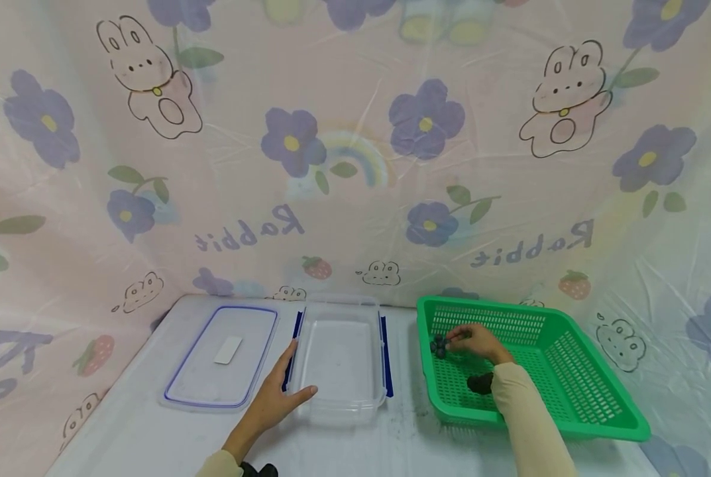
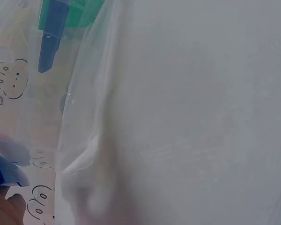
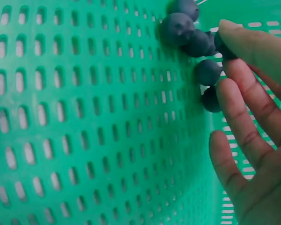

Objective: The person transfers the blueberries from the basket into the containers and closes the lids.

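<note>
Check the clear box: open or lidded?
Open. The box has no lid on; its lid lies flat on the table beside it.

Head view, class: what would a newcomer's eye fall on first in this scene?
First the bright green basket at the right of the white table, where the right hand has its grip on a bunch of dark grapes. Next, the clear container in the middle, with the left hand resting on its near left edge, and its blue-rimmed lid lying flat beside it.
</note>
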A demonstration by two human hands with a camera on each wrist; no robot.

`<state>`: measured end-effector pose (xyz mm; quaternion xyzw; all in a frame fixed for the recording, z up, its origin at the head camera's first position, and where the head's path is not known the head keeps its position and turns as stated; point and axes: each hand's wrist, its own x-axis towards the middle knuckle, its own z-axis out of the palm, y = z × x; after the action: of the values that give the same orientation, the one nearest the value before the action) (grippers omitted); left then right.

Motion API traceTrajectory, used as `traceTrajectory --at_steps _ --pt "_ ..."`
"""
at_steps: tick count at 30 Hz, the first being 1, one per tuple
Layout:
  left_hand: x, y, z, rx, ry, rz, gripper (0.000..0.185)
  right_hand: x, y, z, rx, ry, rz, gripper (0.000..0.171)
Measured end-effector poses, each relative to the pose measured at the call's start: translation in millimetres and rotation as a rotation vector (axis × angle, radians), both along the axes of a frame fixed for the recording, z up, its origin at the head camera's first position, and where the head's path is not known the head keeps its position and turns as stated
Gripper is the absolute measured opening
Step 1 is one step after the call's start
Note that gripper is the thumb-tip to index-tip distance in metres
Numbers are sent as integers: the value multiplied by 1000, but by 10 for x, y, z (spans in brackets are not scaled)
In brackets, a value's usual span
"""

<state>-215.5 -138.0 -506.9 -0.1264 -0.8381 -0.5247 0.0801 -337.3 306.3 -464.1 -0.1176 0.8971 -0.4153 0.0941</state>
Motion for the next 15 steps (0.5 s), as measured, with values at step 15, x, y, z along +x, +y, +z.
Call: traceTrajectory --at_steps 15 --pt "-100 1 182 -211 -3 -76 117 16 61 168 -98 34 -1 32"
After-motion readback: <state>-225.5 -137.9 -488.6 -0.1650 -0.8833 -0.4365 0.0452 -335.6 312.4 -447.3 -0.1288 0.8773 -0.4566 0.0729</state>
